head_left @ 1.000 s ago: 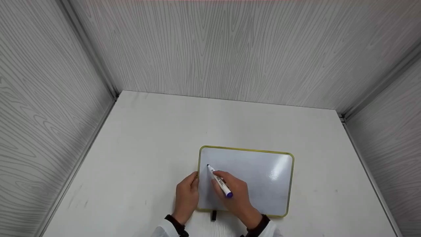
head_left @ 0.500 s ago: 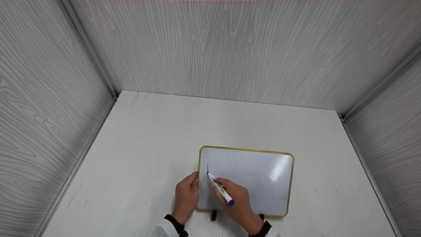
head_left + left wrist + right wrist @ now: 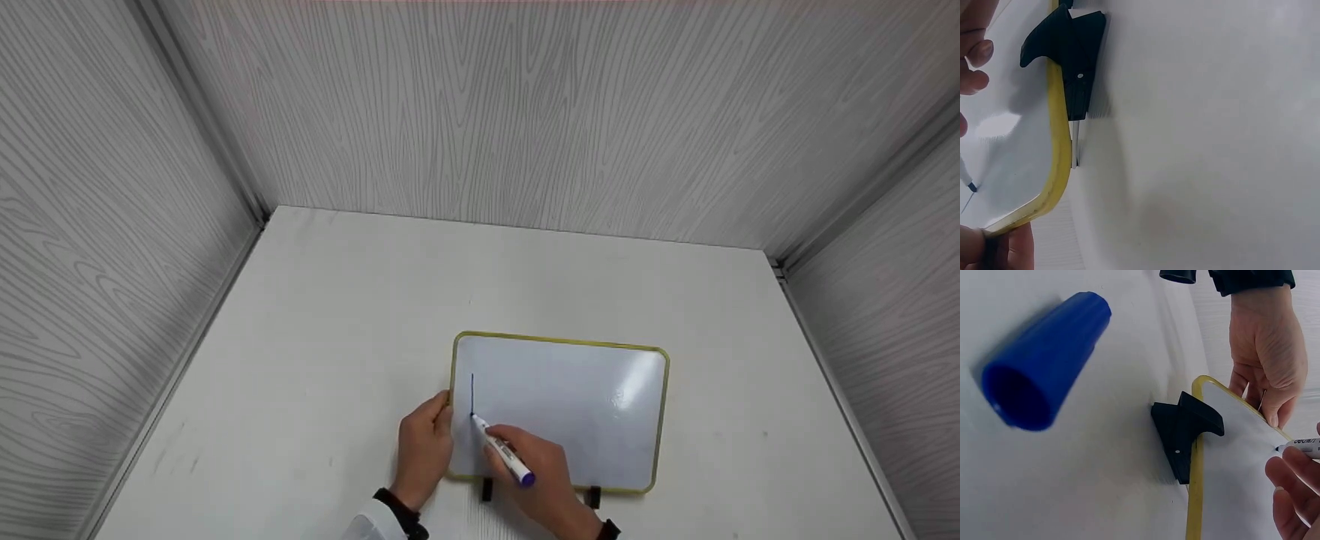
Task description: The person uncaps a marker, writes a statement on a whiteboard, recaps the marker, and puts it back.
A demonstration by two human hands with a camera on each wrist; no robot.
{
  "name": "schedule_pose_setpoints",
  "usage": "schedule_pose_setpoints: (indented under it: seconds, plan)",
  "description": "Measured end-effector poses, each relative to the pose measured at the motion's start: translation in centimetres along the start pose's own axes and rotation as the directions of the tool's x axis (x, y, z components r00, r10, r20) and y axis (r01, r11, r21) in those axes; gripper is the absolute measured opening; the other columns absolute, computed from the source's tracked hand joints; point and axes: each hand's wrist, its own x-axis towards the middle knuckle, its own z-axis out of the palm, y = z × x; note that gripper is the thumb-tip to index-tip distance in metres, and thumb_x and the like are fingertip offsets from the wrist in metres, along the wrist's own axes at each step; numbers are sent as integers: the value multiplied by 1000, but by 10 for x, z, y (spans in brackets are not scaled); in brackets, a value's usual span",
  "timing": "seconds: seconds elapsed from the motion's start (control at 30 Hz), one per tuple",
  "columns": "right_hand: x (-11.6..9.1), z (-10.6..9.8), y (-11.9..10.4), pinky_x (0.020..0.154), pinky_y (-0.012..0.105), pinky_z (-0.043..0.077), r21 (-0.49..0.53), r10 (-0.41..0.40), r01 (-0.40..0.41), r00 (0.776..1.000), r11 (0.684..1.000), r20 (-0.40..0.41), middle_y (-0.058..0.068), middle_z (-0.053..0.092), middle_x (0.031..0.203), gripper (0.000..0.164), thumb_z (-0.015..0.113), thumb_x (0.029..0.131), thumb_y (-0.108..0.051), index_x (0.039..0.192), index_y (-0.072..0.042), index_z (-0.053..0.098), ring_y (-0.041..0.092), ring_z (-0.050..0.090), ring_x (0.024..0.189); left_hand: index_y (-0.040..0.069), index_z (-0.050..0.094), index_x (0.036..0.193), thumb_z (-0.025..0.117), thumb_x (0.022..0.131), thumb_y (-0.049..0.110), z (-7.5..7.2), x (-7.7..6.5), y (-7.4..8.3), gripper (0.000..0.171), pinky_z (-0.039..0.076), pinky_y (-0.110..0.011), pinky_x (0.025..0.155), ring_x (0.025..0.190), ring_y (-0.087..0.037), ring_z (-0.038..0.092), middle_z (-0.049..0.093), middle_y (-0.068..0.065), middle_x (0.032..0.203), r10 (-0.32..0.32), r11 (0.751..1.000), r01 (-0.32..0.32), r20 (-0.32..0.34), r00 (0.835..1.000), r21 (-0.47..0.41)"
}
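A small whiteboard (image 3: 562, 405) with a yellow frame is propped on black feet (image 3: 487, 490) along its near edge. My left hand (image 3: 424, 446) grips its left edge, thumb on the front and fingers behind the frame. In my right hand (image 3: 544, 476) a white marker (image 3: 504, 454) with a blue end is held like a pen. Its dark tip meets the board at the bottom of a thin vertical line (image 3: 472, 394) near the left side. In the right wrist view, the tip (image 3: 1278, 449) and the right fingers (image 3: 1292, 484) are over the board.
A blue hollow cap (image 3: 1047, 363) lies on the white table, large in the right wrist view. A black foot (image 3: 1067, 62) clasps the frame in the left wrist view. Grey wood-grain panels (image 3: 480, 112) enclose the table at the back and sides.
The right hand has drawn the marker down toward the near edge, and a dark vertical line has grown behind its tip. The left hand and the board have stayed in place.
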Motion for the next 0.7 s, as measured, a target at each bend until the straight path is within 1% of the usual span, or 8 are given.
schedule_pose_setpoints:
  seconds: [0.1,0.2,0.27,0.33,0.5,0.63,0.7]
  plan:
    - [-3,0,0,61,18,49,13,-13,13,1000,1000,9,-8,67,92,23,69,86,-19,108,-15,65,0,61,75,2,66,112,57,91,-3,0,0,0,24,51,-32,77,97,-15,62,68,-8,103,-16,1000,16,6,1000,-8]
    - [-3,-2,-1,62,18,49,26,11,-12,999,1000,30,-7,68,93,22,68,87,-19,109,-16,65,1,61,75,2,66,113,57,91,-2,1,0,1,24,51,-32,79,98,-14,62,67,-8,105,-37,999,37,11,999,-19]
    - [-2,-3,-2,61,17,48,27,31,-32,999,999,21,-8,67,91,22,69,86,-18,108,-16,66,0,59,72,2,66,114,57,91,-2,1,0,1,24,51,-31,79,99,-14,62,67,-8,105,-43,999,44,13,999,-26]
    - [0,-4,-3,59,17,48,38,32,-32,999,999,-8,-8,67,89,23,70,85,-16,108,-15,66,0,58,69,1,65,114,57,91,-3,1,0,1,25,51,-31,78,98,-14,62,67,-9,105,-37,999,37,12,999,-26]
    - [13,-6,-3,57,20,48,43,-7,10,997,999,-80,-5,67,86,26,71,83,-12,108,-13,66,3,58,67,2,65,115,57,91,-2,0,1,2,26,51,-32,78,97,-14,62,67,-9,107,-34,999,34,15,999,-33]
    - [20,-5,-2,57,18,48,8,-38,39,995,999,-97,-7,66,86,27,72,81,-13,108,-15,66,1,56,67,3,65,116,56,92,-1,-1,1,2,25,51,-31,77,97,-13,62,67,-8,107,-50,998,51,32,998,-37]
    - [21,-3,-1,57,18,48,-6,-73,73,991,997,-112,-7,66,86,29,74,80,-11,107,-14,66,1,57,66,2,64,116,56,92,-2,-1,1,3,26,51,-32,77,98,-15,62,67,-9,108,-46,998,47,33,998,-35]
